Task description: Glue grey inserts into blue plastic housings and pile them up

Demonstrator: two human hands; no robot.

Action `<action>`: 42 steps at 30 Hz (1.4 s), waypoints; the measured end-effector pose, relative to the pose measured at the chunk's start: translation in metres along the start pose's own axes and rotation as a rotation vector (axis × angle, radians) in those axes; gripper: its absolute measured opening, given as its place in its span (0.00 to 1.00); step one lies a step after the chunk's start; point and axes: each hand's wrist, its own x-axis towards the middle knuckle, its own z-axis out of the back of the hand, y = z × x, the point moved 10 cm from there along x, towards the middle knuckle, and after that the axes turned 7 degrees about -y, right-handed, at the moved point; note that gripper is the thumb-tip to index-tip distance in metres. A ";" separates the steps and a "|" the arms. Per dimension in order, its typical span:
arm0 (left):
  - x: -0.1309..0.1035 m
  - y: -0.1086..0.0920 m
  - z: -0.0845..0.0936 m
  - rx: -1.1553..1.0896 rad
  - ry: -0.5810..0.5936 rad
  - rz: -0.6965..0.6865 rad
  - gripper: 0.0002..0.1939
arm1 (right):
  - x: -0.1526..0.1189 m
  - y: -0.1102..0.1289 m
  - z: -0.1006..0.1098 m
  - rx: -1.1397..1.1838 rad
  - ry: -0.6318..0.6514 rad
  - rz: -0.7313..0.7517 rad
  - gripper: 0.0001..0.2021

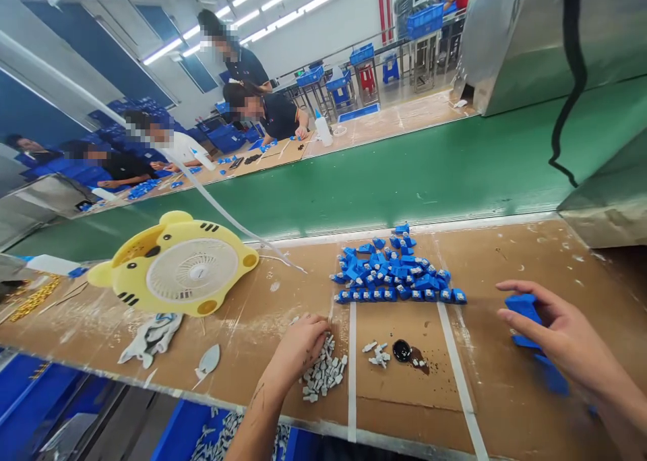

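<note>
While the left hand (303, 343) bends palm-down with its fingertips at the far edge of a heap of small grey parts (323, 377), its grip is hidden, so whether it pinches one cannot be told. The heap lies just under and beside that hand, toward its right.

Well apart, the right hand (571, 340) stands with index finger and thumb parted, a blue part (523, 307) between them; whether it is gripped or merely behind the fingers is unclear. More blue pieces (552, 375), blurred, show just below the same hand.

Between the two hands, on the cardboard-covered surface (505, 252), sits a round black dish (402, 350), with a few loose grey parts (379, 355) on its left-hand side. Beyond the dish, farther out than both hands, lies a pile of blue parts (387, 265), its near edge a row. A yellow animal-faced fan (195, 272) lies beyond the left hand, to its left.
</note>
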 end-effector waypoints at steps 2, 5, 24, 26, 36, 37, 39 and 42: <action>0.008 0.002 0.002 0.000 0.000 0.006 0.11 | -0.004 -0.003 -0.008 0.039 0.066 0.009 0.21; 0.012 -0.006 0.010 -0.024 -0.043 0.001 0.11 | -0.015 -0.008 -0.018 0.052 0.136 0.013 0.23; 0.014 -0.127 -0.003 -0.400 -0.332 -0.262 0.11 | -0.076 -0.004 -0.094 0.025 0.495 0.066 0.15; 0.014 -0.129 -0.004 -0.340 -0.338 -0.305 0.12 | -0.080 -0.005 -0.097 0.055 0.511 0.042 0.15; 0.018 -0.128 -0.003 -0.295 -0.357 -0.335 0.11 | -0.081 -0.005 -0.100 0.139 0.525 0.011 0.24; 0.018 -0.127 0.001 -0.346 -0.385 -0.306 0.11 | -0.079 -0.004 -0.101 0.182 0.498 -0.006 0.25; 0.016 -0.127 0.011 -0.448 -0.446 -0.253 0.09 | -0.077 -0.004 -0.106 0.344 0.434 -0.098 0.24; 0.011 -0.136 0.029 -0.538 -0.545 -0.216 0.07 | -0.082 -0.012 -0.126 0.695 0.391 -0.369 0.25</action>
